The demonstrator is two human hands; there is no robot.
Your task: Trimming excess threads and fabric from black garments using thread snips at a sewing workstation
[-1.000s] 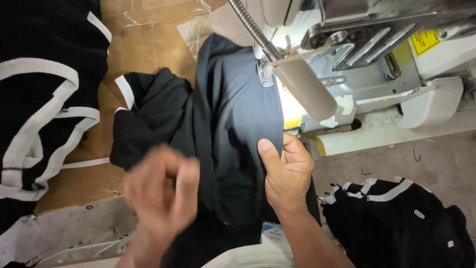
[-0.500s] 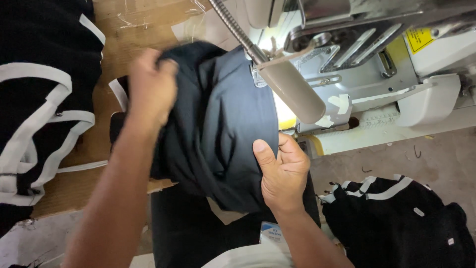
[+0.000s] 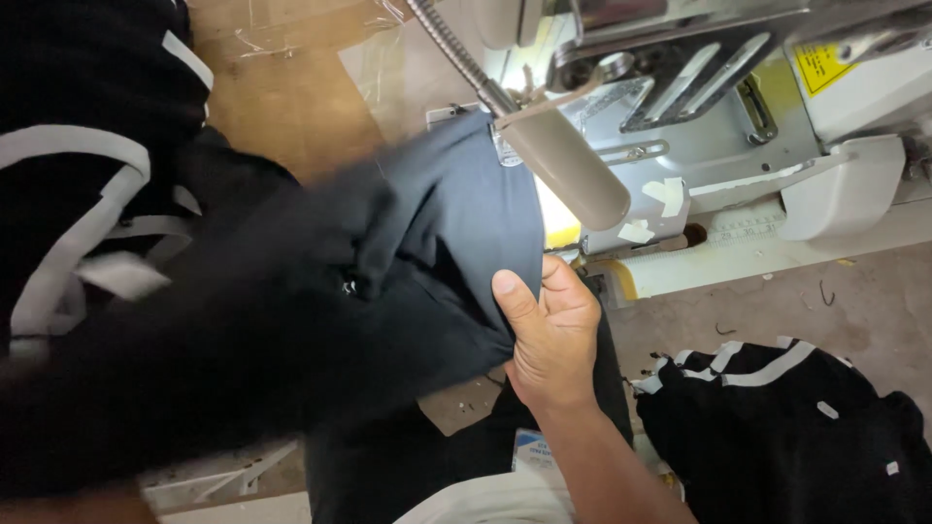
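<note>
A dark navy garment (image 3: pixel 437 243) lies draped from the sewing machine's needle area down toward me. My right hand (image 3: pixel 549 335) grips its lower right edge, thumb on top, just below the machine's beige cylindrical lamp (image 3: pixel 568 165). The garment's left part (image 3: pixel 223 349) is a motion-blurred mass swung over the lower left of the view. It hides my left hand; only a blurred strip of forearm (image 3: pixel 58 507) shows at the bottom left corner.
A white industrial sewing machine (image 3: pixel 718 116) fills the upper right. Black garments with white stripes are piled at the left (image 3: pixel 78 146) and at the lower right (image 3: pixel 796 417). A wooden tabletop (image 3: pixel 291 107) shows at the upper left.
My left hand, which lay on top of the garment, has dropped out of sight, and the cloth has swung down and to the left. My right hand keeps its grip on the edge.
</note>
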